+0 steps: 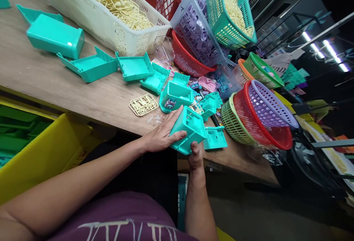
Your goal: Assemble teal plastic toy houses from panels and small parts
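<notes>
Together, left hand point(160, 136) and right hand point(195, 157) grip a teal box point(189, 128); no legible writing.

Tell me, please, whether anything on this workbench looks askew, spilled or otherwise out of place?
Yes. The nested round baskets lie tipped on their sides at the table's right end, mouths facing sideways. Small toy parts lie scattered loose behind the teal box, which the left hand and right hand hold. Nothing looks broken.

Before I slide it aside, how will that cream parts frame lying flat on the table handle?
The cream parts frame looks thin and open, so probably light and somewhat bendy. Lying flat on the wooden table, it should slide rather than roll. Its slender bars may snap if forced.
</notes>
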`<state>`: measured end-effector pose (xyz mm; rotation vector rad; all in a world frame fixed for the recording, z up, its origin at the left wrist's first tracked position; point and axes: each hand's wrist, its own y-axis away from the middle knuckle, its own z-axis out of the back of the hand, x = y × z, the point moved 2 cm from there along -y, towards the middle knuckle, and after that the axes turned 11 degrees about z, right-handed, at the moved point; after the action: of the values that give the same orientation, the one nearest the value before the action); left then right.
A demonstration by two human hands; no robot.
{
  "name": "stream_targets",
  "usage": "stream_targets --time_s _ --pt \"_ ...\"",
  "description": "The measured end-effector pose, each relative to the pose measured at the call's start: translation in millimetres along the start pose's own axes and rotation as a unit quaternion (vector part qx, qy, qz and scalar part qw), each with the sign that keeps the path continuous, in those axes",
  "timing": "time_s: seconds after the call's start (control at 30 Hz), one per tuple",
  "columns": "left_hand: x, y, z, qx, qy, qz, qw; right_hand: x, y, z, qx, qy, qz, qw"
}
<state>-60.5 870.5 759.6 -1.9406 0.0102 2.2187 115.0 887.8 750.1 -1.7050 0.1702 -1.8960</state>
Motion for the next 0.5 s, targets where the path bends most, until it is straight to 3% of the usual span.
stream_targets --time_s 0.17,0.5 --pt "-2.1 0.9 -3.1 0.005 -0.023 -0.006 1.0 0.6 1.2 -1.6 -0.042 -0.027 -0.019 0.999" --pt "5.9 3.6 4.1 0.012 0.003 0.025 1.0 3.9 -3.5 -2.5 0.027 0.063 0.02 0.997"
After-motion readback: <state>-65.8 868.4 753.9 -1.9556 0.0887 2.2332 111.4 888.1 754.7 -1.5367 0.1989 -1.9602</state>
